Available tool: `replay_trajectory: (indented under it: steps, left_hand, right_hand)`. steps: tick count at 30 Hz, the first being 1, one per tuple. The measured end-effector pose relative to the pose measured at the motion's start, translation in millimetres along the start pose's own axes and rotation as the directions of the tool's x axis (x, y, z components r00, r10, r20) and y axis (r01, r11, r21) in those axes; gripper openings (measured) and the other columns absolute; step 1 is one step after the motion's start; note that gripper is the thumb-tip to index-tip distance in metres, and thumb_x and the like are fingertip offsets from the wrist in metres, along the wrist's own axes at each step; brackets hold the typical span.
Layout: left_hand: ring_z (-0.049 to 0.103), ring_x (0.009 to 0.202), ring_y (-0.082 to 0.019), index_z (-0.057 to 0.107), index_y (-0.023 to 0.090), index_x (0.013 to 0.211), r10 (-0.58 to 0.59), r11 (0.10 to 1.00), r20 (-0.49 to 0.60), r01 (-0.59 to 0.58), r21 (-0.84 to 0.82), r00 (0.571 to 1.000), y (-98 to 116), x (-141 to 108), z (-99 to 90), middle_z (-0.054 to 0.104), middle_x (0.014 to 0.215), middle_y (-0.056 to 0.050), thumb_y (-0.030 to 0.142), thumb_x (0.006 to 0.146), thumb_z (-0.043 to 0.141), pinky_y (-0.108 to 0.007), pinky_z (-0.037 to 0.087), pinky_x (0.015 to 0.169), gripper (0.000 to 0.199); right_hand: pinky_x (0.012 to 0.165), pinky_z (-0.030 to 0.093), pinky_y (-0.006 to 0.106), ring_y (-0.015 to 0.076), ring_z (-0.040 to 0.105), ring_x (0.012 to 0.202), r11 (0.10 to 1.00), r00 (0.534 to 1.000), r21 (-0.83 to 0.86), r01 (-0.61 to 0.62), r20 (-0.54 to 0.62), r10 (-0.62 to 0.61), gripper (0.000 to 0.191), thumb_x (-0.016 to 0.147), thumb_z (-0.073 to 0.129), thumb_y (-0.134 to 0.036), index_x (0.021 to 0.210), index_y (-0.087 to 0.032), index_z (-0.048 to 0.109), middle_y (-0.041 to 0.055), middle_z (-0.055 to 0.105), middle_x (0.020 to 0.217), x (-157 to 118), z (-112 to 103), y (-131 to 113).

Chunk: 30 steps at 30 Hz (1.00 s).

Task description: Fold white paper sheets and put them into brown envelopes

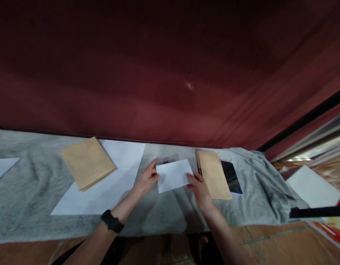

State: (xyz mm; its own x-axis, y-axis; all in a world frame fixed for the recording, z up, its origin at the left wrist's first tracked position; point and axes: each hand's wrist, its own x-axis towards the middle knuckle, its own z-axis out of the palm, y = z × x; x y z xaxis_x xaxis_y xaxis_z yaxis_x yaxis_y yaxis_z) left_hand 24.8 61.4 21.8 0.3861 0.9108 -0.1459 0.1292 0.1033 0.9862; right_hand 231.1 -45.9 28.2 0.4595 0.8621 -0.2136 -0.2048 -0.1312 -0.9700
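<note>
A small white paper (172, 176), rectangular and perhaps folded, is held between my two hands above the grey cloth. My right hand (199, 186) pinches its right edge, thumb on top and fingers beneath. At the left edge, my left hand (146, 179) grips the paper with its lower fingers and thumb, while the index finger stretches away from it. Just right of my right hand lies a stack of brown envelopes (215, 175). Further left, more brown envelopes (88, 163) rest on large white sheets (103, 200).
Grey cloth (34, 206) covers the long surface, with a dark red panel (147, 106) rising behind it. A phone (231, 177) lies beside the right envelopes. Another white sheet (3, 167) is at far left. A black bar (318, 212) juts in at lower right.
</note>
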Motion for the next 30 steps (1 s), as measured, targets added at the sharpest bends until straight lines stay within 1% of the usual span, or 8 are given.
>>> replay_trajectory:
  steps: [4, 7, 9, 12, 16, 20, 26, 30]
  left_hand:
    - [0.049, 0.054, -0.013, 0.042, 0.013, 0.15, 0.076, 0.979, -0.035, -0.068, 0.192, 0.996, -11.1, 1.5, -9.0, 0.052, 0.059, 0.01, 0.024, 0.071, 0.061, -0.023, 0.039, 0.058, 0.082]
    - [0.056, 0.061, -0.014, 0.04, 0.014, 0.152, 0.132, 0.92, -0.036, -0.109, 0.376, 0.991, -15.2, -0.2, -9.0, 0.059, 0.07, 0.005, 0.017, 0.076, 0.055, -0.025, 0.045, 0.064, 0.077]
    - [0.063, 0.071, -0.016, 0.043, 0.018, 0.151, 0.168, 0.845, -0.028, -0.13, 0.52, 0.985, -13.6, -2.5, -7.9, 0.066, 0.086, 0.0, 0.012, 0.079, 0.052, -0.028, 0.05, 0.073, 0.072]
    - [0.067, 0.104, -0.022, 0.052, 0.021, 0.144, 0.279, 0.677, 0.011, -0.205, 0.707, 0.96, -8.1, -9.4, -3.7, 0.065, 0.127, -0.011, 0.011, 0.086, 0.049, -0.036, 0.051, 0.096, 0.059]
    - [0.05, 0.137, -0.029, 0.056, 0.018, 0.139, 0.403, 0.428, 0.169, -0.348, 0.834, 0.9, -9.9, -28.6, 14.7, 0.051, 0.151, -0.015, 0.029, 0.099, 0.049, -0.047, 0.039, 0.115, 0.042]
    - [0.03, 0.151, -0.03, 0.042, 0.017, 0.151, 0.419, 0.277, 0.341, -0.476, 0.834, 0.841, -23.8, -52.3, 38.4, 0.039, 0.161, -0.016, 0.053, 0.101, 0.045, -0.052, 0.022, 0.124, 0.062]
    - [0.021, 0.155, -0.029, 0.033, 0.021, 0.156, 0.42, 0.203, 0.43, -0.544, 0.814, 0.8, -34.4, -67.5, 43.2, 0.029, 0.165, -0.015, 0.063, 0.098, 0.044, -0.052, 0.015, 0.125, 0.072]
    - [0.02, 0.155, -0.027, 0.032, 0.021, 0.157, 0.411, 0.182, 0.502, -0.608, 0.772, 0.761, -30.1, -70.3, 42.4, 0.027, 0.166, -0.013, 0.062, 0.098, 0.044, -0.049, 0.014, 0.126, 0.073]
  right_hand:
    - [0.056, 0.047, 0.026, 0.0179, 0.062, 0.066, 0.912, 0.994, -0.396, 0.104, 0.058, -0.088, 0.03, 0.077, 0.066, -0.051, 0.077, -0.021, 0.066, 0.0003, 0.068, 0.069, 6.7, -11.9, 5.8]
    - [0.064, 0.045, 0.026, 0.0177, 0.063, 0.068, 0.699, 0.974, -0.682, 0.214, 0.096, -0.204, 0.015, 0.083, 0.061, -0.038, 0.078, -0.024, 0.065, 0.0001, 0.069, 0.072, 4.4, -13.3, 10.1]
    - [0.067, 0.045, 0.027, 0.0183, 0.066, 0.071, 0.502, 0.961, -0.828, 0.251, 0.149, -0.234, 0.015, 0.089, 0.054, -0.032, 0.083, -0.024, 0.065, 0.0014, 0.071, 0.077, 2.2, -13.5, 11.9]
    - [0.067, 0.044, 0.026, 0.0192, 0.069, 0.072, 0.372, 0.964, -0.895, 0.247, 0.187, -0.19, 0.017, 0.092, 0.051, -0.03, 0.086, -0.024, 0.065, 0.0021, 0.073, 0.077, 1.6, -14.9, 13.5]
    - [0.064, 0.042, 0.026, 0.0191, 0.069, 0.069, 0.321, 0.964, -0.911, 0.259, 0.223, -0.144, 0.016, 0.093, 0.051, -0.029, 0.085, -0.023, 0.064, 0.0016, 0.071, 0.073, 3.7, -19.5, 14.5]
    - [0.062, 0.041, 0.025, 0.0183, 0.068, 0.068, 0.31, 0.956, -0.904, 0.293, 0.274, -0.105, 0.017, 0.093, 0.053, -0.031, 0.079, -0.025, 0.062, 0.0, 0.069, 0.069, 3.5, -24.2, 14.3]
    - [0.065, 0.042, 0.028, 0.0204, 0.069, 0.074, 0.243, 0.957, -0.925, 0.291, 0.277, -0.09, 0.019, 0.095, 0.051, -0.034, 0.086, -0.024, 0.063, 0.0028, 0.072, 0.078, -0.9, -29.7, 12.4]
    - [0.077, 0.05, 0.038, 0.0262, 0.07, 0.085, 0.247, 0.921, -0.915, 0.32, 0.239, -0.308, 0.032, 0.098, 0.046, -0.04, 0.116, -0.019, 0.062, 0.0115, 0.073, 0.098, -4.2, -22.9, 12.2]
